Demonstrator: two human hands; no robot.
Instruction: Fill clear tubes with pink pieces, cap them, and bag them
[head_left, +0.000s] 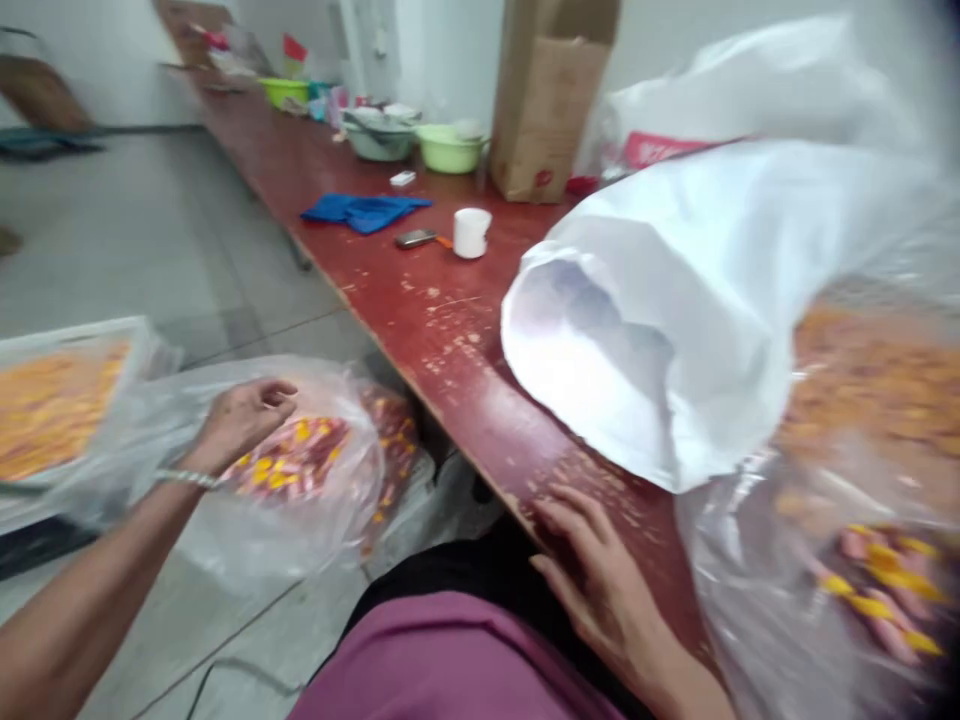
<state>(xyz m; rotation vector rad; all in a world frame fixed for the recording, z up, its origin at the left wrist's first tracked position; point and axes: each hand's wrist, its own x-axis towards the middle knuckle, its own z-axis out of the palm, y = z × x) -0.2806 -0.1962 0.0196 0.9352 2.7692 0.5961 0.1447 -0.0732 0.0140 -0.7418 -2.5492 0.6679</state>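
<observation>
White rectangular plastic crate (140, 350) of orange-yellow pieces (56, 405), 9 o'clock. My left hand (251, 415), also 9, fingers curled, can't tell if gripping; over clear plastic bag (322, 535) of pink-and-yellow pieces (289, 465), 8 o'clock. My right hand (600, 575), 5 o'clock, fingers loosely spread, holding nothing, at red tabletop's (480, 385) edge. Open-mouthed white sack (720, 260), 3 o'clock.

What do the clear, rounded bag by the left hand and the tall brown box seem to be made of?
The clear, rounded bag looks like thin, shiny plastic film: it is see-through, wrinkled and catches the light. The tall brown box is probably dull cardboard, judging by its flat brown sides and straight edges.
</observation>
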